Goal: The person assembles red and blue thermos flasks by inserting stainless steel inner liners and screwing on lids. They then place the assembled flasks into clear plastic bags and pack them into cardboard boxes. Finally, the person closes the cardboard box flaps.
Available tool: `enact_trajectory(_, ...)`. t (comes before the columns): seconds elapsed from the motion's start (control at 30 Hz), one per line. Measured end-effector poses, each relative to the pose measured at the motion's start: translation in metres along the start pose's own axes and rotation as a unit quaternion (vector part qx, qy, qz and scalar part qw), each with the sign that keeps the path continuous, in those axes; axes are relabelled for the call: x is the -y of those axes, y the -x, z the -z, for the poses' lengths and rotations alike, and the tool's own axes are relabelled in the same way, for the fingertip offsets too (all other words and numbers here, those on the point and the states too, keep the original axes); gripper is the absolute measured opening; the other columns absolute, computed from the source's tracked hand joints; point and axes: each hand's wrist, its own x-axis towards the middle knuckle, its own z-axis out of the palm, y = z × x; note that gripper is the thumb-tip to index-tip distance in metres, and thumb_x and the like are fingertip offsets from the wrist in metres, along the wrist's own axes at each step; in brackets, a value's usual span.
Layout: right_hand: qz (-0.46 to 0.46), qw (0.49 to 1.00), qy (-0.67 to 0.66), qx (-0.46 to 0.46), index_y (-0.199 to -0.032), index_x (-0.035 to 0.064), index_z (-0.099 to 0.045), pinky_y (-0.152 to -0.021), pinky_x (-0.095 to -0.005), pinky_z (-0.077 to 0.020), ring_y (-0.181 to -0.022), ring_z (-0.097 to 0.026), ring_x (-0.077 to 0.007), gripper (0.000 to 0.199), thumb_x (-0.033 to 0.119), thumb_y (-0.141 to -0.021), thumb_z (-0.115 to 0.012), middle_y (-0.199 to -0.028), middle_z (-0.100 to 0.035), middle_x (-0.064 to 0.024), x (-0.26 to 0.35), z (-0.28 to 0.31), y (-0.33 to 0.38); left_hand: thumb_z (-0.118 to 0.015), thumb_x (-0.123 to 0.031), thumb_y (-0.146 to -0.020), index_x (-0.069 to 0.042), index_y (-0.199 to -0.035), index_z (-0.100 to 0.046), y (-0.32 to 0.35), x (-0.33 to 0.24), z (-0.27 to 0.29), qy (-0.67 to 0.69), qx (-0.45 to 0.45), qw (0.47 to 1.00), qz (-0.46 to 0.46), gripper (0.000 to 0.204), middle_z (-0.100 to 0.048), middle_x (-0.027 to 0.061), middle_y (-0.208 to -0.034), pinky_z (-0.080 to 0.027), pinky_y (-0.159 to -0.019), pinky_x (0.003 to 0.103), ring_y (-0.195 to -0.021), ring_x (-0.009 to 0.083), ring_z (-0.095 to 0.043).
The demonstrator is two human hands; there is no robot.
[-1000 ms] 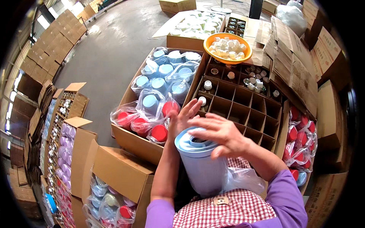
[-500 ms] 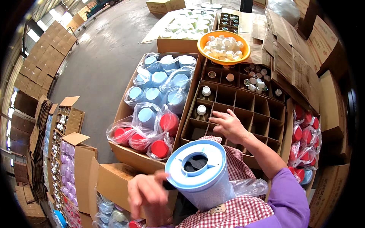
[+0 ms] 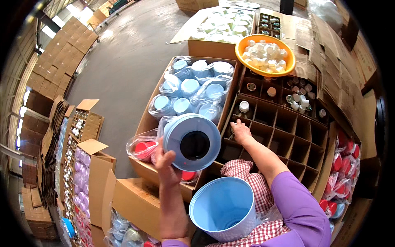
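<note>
My left hand [image 3: 168,166] is closed on the edge of a round light-blue lid [image 3: 175,142], whose centre is black. I hold it above the carton [image 3: 142,123] of blue- and red-topped containers wrapped in clear plastic. An open light-blue bin [image 3: 222,208] stands against my checked apron [image 3: 263,230], its inner wall showing. My right hand [image 3: 242,132] reaches into a divided carton [image 3: 284,136], its fingers closed around a bottle that it mostly hides. Another white-capped bottle [image 3: 244,107] stands upright in the compartment just beyond.
A yellow basin [image 3: 293,61] of white caps rests beyond the divided carton, near several bottles [image 3: 299,99] in compartments. A carton of pale green-white containers [image 3: 230,24] is at the back. Red-topped packs [image 3: 343,164] stand at right, purple ones [image 3: 80,173] at left.
The lid has come off the bin and is now in my left hand, raised forward. My right hand has closed on the nearer bottle. The view has shifted left.
</note>
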Motion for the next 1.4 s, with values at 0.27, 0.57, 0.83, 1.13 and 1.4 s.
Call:
enact_trajectory(0.27, 0.173, 0.976, -0.005, -0.132, -0.108, 0.0096, -0.054, -0.077, -0.041, -0.0505, -0.095, -0.055, -0.0337, 0.041, 0.016, -0.07, -0.07, -0.097, -0.056, -0.0163, 0.012, 0.082, 0.033, -0.047, -0.049, -0.09, -0.003, -0.134, -0.04, -0.005, 0.092, 0.039, 0.158, -0.173, 0.957, 0.173, 0.064, -0.05, 0.014, -0.131, -0.038, -0.1, 0.055, -0.121, 0.0331, -0.048)
enact_trajectory(0.57, 0.543, 0.82, -0.02, -0.182, -0.131, 0.0215, -0.05, -0.086, -0.0341, -0.0505, -0.108, -0.053, -0.0259, 0.065, 0.001, -0.07, -0.061, -0.119, -0.054, -0.0071, 0.076, 0.267, 0.189, -0.037, -0.051, -0.095, -0.005, -0.134, -0.04, -0.016, 0.059, -0.071, 0.312, 0.032, 0.93, 0.192, 0.061, -0.052, 0.0178, -0.127, -0.048, -0.093, 0.041, -0.113, 0.0267, -0.054)
enact_trajectory(0.83, 0.288, 0.652, -0.701, 0.006, -0.145, 0.0072, -0.025, -0.111, -0.0399, -0.0228, -0.137, -0.028, -0.0278, 0.096, 0.029, -0.067, -0.076, -0.148, -0.029, -0.0161, 0.052, 0.255, 0.183, -0.044, -0.049, -0.092, -0.003, -0.119, -0.051, 0.039, -0.01, -0.084, 0.305, 0.269, 0.914, -0.002, 0.054, -0.056, 0.0206, -0.119, -0.037, -0.1, 0.05, -0.124, 0.0295, -0.039)
enact_trajectory(1.13, 0.361, 0.749, -0.495, 0.253, -0.126, 0.0056, -0.057, -0.1, -0.0377, -0.0374, -0.116, -0.053, -0.0232, 0.071, 0.028, -0.063, -0.081, -0.125, -0.058, -0.0111, 0.044, 0.257, 0.239, -0.053, -0.044, -0.089, 0.001, -0.098, -0.065, 0.089, -0.027, -0.084, 0.258, 0.311, 0.913, -0.053, 0.048, -0.061, 0.0228, -0.11, -0.028, -0.104, 0.06, -0.138, 0.0324, -0.02)
enact_trajectory(1.4, 0.305, 0.947, -0.04, 0.087, -0.113, 0.0151, -0.065, -0.068, -0.0382, -0.0478, -0.081, -0.061, -0.0255, 0.059, 0.053, -0.068, -0.072, -0.082, -0.059, -0.0081, 0.087, 0.291, 0.287, -0.05, -0.037, -0.094, 0.001, -0.088, -0.069, 0.095, -0.025, -0.093, 0.3, 0.29, 0.906, 0.077, 0.043, -0.042, 0.0233, -0.138, -0.023, -0.11, 0.051, -0.134, 0.0329, -0.033)
